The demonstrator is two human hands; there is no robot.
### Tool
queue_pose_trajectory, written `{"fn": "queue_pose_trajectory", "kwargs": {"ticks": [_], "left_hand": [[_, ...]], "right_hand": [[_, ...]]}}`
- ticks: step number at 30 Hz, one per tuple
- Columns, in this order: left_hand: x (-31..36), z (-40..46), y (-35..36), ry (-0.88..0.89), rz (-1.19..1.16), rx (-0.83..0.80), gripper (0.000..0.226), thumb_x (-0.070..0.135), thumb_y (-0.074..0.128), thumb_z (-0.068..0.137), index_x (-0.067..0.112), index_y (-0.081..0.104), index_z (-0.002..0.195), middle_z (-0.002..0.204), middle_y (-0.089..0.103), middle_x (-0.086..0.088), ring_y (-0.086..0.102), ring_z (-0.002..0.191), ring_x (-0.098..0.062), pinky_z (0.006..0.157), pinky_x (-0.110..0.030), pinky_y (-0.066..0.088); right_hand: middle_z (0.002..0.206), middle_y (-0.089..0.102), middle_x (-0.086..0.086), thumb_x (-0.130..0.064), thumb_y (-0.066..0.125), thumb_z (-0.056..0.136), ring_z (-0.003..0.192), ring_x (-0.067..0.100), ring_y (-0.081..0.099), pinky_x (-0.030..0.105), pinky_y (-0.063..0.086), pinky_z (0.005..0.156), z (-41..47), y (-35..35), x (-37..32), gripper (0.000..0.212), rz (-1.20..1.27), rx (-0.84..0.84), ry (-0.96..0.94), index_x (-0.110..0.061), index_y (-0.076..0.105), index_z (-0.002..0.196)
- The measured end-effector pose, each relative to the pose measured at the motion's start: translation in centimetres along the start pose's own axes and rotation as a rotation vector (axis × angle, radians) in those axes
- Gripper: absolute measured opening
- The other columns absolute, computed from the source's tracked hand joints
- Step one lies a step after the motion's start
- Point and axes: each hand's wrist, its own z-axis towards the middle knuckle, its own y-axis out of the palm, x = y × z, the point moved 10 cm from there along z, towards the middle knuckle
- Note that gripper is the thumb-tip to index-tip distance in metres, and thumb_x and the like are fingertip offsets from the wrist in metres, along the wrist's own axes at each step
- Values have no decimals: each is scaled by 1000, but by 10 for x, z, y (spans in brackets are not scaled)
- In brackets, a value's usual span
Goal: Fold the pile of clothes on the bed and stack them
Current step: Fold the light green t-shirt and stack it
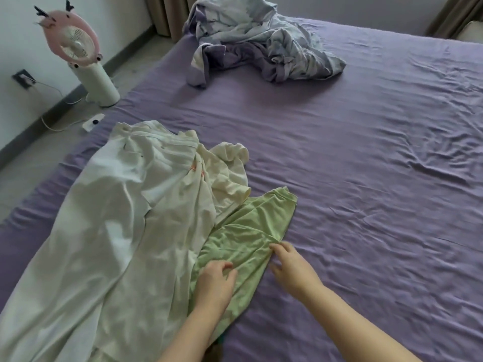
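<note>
Here, left hand (215, 282) and right hand (290, 267) on green garment (251, 226).

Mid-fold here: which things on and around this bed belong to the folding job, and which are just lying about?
Part of the job:
- light green thin garment, under both hands: left hand, right hand
- large white garment
- crumpled cream garment

Lying about:
- rumpled purple-and-white patterned bedding
- pink antlered fan on white stand
- white plug block on floor
</note>
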Motion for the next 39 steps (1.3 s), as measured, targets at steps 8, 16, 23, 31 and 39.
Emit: {"fn": "queue_pose_trajectory", "kwargs": {"ticks": [8,16,23,31,39], "left_hand": [[23,25,22,130,-84,-100,30,19,64,89,13,64,118,118,61,-3,55,113,-17,100,-24,39],[106,26,8,185,-164,-126,44,21,64,85,20,55,128,121,63,3,57,114,-16,95,-26,42],[206,-32,-55,331,-472,-119,14,22,64,91,11,71,93,71,62,11,52,62,5,66,-18,43],[321,-155,-136,489,-510,-136,21,21,62,92,4,72,97,69,61,13,52,67,2,63,-13,42],[438,-273,-192,611,-659,-72,12,16,62,91,8,70,89,83,58,-11,47,74,-19,58,-21,42]], "right_hand": [[122,57,10,-10,64,87,104,24,58,26,43,85,39,-18,28,54,595,348,375,-13,42,136],[84,64,-2,-3,70,81,84,14,62,28,52,80,20,-88,-19,24,819,358,83,-24,66,91],[84,73,-4,-8,70,84,77,7,67,24,53,77,-46,-195,-34,20,866,382,-112,-26,69,91],[87,56,0,-4,73,81,72,4,57,10,44,67,-166,-311,-74,5,545,522,-370,-8,70,84],[70,56,-5,-3,66,86,61,-2,49,14,41,62,-284,-418,-95,21,631,470,-543,-20,55,81]]}}
